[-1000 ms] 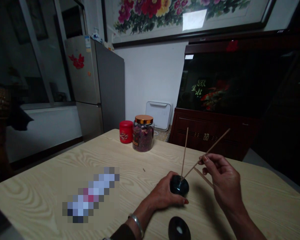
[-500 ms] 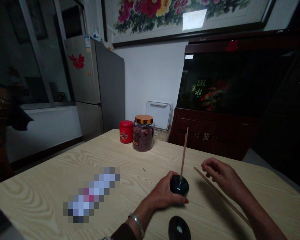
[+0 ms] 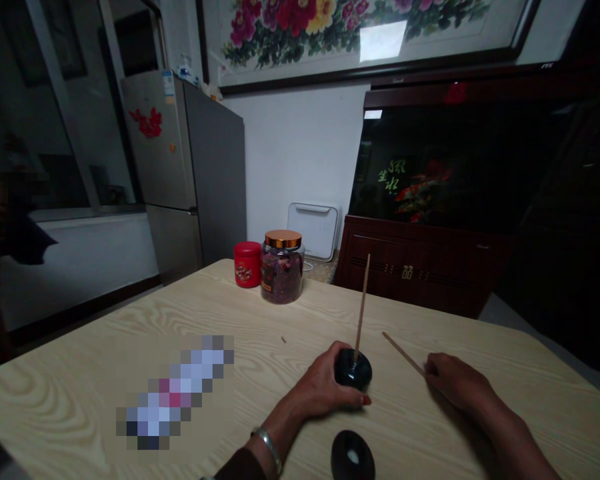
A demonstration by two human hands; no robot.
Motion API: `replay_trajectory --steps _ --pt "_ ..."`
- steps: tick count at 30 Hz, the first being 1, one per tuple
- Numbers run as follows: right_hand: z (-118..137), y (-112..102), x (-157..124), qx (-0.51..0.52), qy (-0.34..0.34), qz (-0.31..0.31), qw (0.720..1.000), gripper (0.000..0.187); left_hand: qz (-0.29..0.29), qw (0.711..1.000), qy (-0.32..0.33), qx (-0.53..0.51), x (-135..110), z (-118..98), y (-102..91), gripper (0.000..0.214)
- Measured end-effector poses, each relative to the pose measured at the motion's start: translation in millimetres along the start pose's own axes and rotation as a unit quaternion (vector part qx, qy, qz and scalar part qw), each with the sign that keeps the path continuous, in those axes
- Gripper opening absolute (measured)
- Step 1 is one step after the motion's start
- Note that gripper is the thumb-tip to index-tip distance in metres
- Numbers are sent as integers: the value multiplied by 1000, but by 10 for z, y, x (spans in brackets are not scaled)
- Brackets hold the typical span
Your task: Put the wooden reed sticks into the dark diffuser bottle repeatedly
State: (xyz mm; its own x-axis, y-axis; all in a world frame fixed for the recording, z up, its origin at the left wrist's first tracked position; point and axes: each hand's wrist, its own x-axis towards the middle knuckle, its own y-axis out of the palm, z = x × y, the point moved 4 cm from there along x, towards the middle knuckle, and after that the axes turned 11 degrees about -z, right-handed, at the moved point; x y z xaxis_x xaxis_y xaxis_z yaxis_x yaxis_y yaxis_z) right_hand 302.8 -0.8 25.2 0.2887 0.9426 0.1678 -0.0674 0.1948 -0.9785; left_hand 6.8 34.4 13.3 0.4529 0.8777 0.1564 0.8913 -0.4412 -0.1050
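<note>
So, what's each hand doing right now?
Left hand: closed around the dark round holder.
Right hand: curled at a thin stick; whether gripping cannot be told.

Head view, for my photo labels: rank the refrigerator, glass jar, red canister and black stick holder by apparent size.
1. Refrigerator
2. Glass jar
3. Red canister and black stick holder: unsure; they look similar, and the left hand partly covers the nearer holder.

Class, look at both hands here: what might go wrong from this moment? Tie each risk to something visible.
1. The slim stick or sticks standing in the dark holder rise tall; a knock might snap them.
2. The left hand grips the holder's side; if it slips, the holder might tip.
3. The right hand is at the lying stick; pressing hard might break it.
</note>
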Motion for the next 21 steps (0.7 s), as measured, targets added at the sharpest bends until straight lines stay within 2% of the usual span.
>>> replay_trajectory --steps 4,7,9,11,13,14,16,17,18,19,21 --pt "-43 64 31 23 -4 2 1000 12 -2 1000 -3 0 6 17 0 74" --pt "-43 11 49 47 -15 3 999 8 0 1000 2 -4 8 14 -3 74" --pt "9 -160 47 94 -28 -11 995 11 1 1000 1 -6 5 1 -4 73" --pt "124 -456 18 203 -43 -52 977 15 0 1000 -1 -4 0 -18 -6 73" --pt "283 -810 -52 363 -37 -113 924 21 -2 1000 -4 -1 -3 -34 -7 73" --pt "361 -967 -101 445 -11 -144 884 25 -3 1000 -5 0 -4 -37 -8 73" --pt "532 -1194 -218 596 45 -201 776 34 -4 1000 -6 0 -3 -34 -8 74" --pt "627 -1254 -277 645 63 -219 729 37 -5 1000 -5 1 -2 -28 -9 74" --pt "721 -1284 -329 676 71 -233 695 38 -6 1000 -4 2 0 -21 -9 74" --pt "810 -1289 -371 692 72 -243 676 38 -7 1000 -3 4 1 -14 -10 74" --pt "948 -1254 -424 686 59 -257 678 36 -7 1000 0 6 4 -1 -10 73"
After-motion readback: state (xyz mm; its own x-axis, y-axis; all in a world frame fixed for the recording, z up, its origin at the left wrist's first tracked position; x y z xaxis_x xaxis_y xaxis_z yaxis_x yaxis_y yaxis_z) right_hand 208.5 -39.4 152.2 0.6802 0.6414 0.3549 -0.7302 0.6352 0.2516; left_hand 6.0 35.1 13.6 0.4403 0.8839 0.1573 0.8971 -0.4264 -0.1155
